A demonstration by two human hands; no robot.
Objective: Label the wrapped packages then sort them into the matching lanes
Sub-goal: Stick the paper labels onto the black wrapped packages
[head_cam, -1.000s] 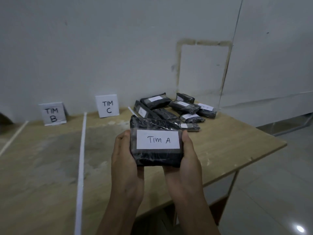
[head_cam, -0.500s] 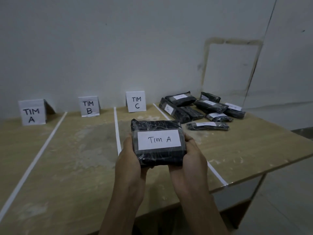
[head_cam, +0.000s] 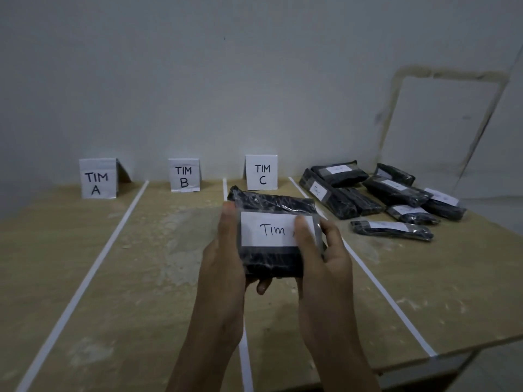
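Shows a wide wooden surface, split into lanes by white tape lines. Shows a pile of black wrapped packages at 2 o'clock, white labels already on them. Shows three paper signs by the wall: TIM A sign at 10 o'clock, TIM B sign at 11, TIM C sign at 12.

Holds one package at centre, with left grip and right grip both curled round its sides. Looks like the sorting step: labelled, not yet placed. Calls for a carry toward 10 o'clock, into lane A.

Differs from half a second ago: right thumb now covers the last letter on the label, then readable as A.
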